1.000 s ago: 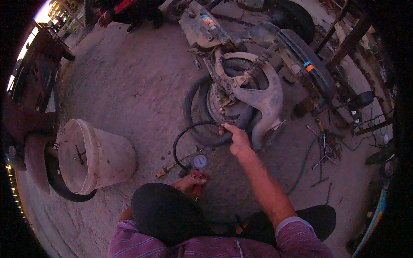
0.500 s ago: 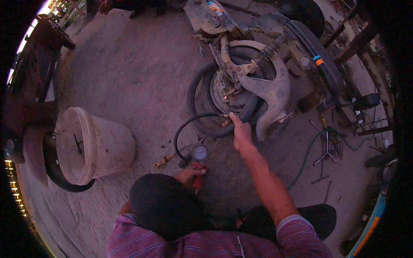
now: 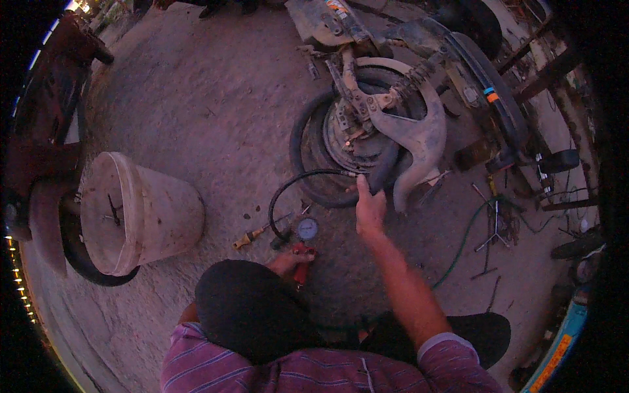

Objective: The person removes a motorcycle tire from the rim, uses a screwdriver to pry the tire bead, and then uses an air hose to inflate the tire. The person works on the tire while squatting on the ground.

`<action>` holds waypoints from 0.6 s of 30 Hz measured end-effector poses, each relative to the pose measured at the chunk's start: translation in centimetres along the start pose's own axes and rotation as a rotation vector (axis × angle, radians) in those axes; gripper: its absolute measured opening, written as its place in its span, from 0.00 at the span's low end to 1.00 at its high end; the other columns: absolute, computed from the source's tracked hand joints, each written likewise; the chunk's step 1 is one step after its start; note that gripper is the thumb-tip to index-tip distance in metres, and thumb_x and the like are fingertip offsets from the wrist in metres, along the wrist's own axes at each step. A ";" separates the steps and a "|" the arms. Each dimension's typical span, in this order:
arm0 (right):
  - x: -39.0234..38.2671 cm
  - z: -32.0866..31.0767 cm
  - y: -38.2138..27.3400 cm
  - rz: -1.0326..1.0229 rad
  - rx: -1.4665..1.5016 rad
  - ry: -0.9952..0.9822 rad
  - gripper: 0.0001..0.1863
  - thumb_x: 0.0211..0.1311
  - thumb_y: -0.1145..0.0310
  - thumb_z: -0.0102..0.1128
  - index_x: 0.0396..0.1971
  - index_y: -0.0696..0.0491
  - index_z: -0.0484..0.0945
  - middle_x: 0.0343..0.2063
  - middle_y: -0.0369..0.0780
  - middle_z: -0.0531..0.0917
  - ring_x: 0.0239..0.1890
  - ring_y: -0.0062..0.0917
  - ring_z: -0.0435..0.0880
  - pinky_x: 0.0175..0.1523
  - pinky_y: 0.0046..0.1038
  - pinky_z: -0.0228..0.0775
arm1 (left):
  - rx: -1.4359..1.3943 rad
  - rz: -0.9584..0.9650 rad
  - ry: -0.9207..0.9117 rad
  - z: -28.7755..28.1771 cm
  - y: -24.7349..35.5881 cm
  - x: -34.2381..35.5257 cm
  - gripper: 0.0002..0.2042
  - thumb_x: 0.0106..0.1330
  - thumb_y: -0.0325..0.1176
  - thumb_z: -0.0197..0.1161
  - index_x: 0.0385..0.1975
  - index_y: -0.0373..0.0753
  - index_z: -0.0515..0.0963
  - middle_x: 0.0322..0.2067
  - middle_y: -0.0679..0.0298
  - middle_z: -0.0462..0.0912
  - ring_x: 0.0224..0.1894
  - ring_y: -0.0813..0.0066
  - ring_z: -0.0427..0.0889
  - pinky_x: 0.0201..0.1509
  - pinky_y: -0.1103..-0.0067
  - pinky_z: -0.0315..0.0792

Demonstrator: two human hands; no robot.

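Observation:
My left hand [image 3: 282,263] is closed around the red grip of a tire inflator gun [image 3: 302,254] beside my dark-clad knee. The gun carries a round white-faced gauge [image 3: 306,228]. From it a black hose [image 3: 272,208] curves up and over to my right hand [image 3: 371,211]. There my fingers pinch the hose's metal end against the lower edge of a black inner tube or tire [image 3: 296,144]; the valve itself is hidden. This ring lies around a dusty motorcycle wheel hub [image 3: 357,157], under a grey curved fender [image 3: 416,134].
A dirty white bucket [image 3: 164,216] stands at the left. A yellow-handled screwdriver [image 3: 244,240] lies near the gauge. At right are a three-armed wrench [image 3: 496,229], a green cord [image 3: 458,259] and a motorcycle's dark bodywork [image 3: 485,92]. Dusty ground [image 3: 203,118] spreads between.
The whole view has shifted slightly, with the bucket a little further left and the wheel further right. Both hands keep their hold on the inflator gun and hose end.

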State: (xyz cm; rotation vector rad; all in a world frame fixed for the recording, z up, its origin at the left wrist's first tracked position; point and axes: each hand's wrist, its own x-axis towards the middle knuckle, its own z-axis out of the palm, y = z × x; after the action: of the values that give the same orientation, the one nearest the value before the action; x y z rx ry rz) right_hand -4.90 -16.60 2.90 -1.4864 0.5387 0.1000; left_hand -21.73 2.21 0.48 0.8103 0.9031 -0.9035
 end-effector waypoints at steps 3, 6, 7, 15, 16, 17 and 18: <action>-0.9 0.8 -0.6 0.099 0.385 -0.020 0.21 0.69 0.53 0.62 0.46 0.57 0.74 0.31 0.36 0.78 0.36 0.24 0.78 0.44 0.31 0.75 | -0.037 0.038 -0.024 0.2 -0.3 -0.1 0.18 0.59 0.32 0.72 0.47 0.43 0.75 0.42 0.66 0.80 0.44 0.69 0.78 0.50 0.68 0.71; -1.3 1.1 -1.1 0.187 0.589 -0.036 0.19 0.70 0.52 0.61 0.43 0.53 0.73 0.28 0.34 0.74 0.34 0.24 0.76 0.43 0.33 0.75 | 0.039 0.039 -0.015 -0.5 -0.7 0.5 0.16 0.60 0.32 0.71 0.47 0.43 0.75 0.41 0.66 0.79 0.43 0.69 0.77 0.48 0.70 0.70; -1.5 1.0 -1.2 0.204 0.645 -0.056 0.18 0.70 0.51 0.61 0.42 0.51 0.73 0.27 0.34 0.73 0.33 0.24 0.75 0.43 0.34 0.75 | 0.071 0.062 -0.051 -0.9 -0.6 0.9 0.16 0.61 0.32 0.71 0.47 0.42 0.75 0.40 0.66 0.79 0.42 0.69 0.77 0.47 0.70 0.70; -1.1 -0.9 -1.2 0.441 0.832 -0.463 0.23 0.71 0.38 0.49 0.34 0.44 0.71 0.21 0.28 0.69 0.23 0.18 0.67 0.37 0.28 0.64 | 0.104 0.155 -0.131 -2.6 -2.8 4.4 0.18 0.60 0.32 0.71 0.49 0.41 0.75 0.39 0.67 0.80 0.43 0.73 0.78 0.48 0.72 0.71; -1.0 -1.1 -1.0 0.447 0.839 -0.476 0.23 0.71 0.37 0.48 0.33 0.43 0.71 0.20 0.27 0.69 0.22 0.18 0.66 0.36 0.27 0.63 | 0.124 0.134 -0.123 -2.7 -3.0 4.7 0.18 0.61 0.33 0.71 0.49 0.41 0.75 0.39 0.67 0.80 0.42 0.73 0.78 0.48 0.72 0.71; -0.8 -1.3 -0.8 0.448 0.846 -0.497 0.23 0.71 0.37 0.47 0.33 0.43 0.71 0.20 0.27 0.69 0.21 0.18 0.65 0.37 0.27 0.63 | 0.144 0.111 -0.114 -2.8 -3.0 4.9 0.18 0.61 0.34 0.71 0.49 0.41 0.75 0.38 0.67 0.80 0.42 0.73 0.78 0.48 0.72 0.71; -0.7 -1.5 -0.6 0.449 0.854 -0.517 0.23 0.72 0.37 0.47 0.34 0.43 0.72 0.20 0.27 0.69 0.21 0.18 0.65 0.37 0.27 0.63 | 0.234 0.139 -0.137 -3.0 -3.0 5.0 0.19 0.61 0.34 0.71 0.51 0.40 0.75 0.39 0.66 0.80 0.43 0.72 0.78 0.49 0.71 0.71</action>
State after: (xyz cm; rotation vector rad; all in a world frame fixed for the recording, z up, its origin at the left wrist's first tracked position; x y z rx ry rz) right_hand -5.72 -17.91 3.79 -0.4566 0.4004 0.5222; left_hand -23.60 2.16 -5.81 0.9870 0.6203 -0.9406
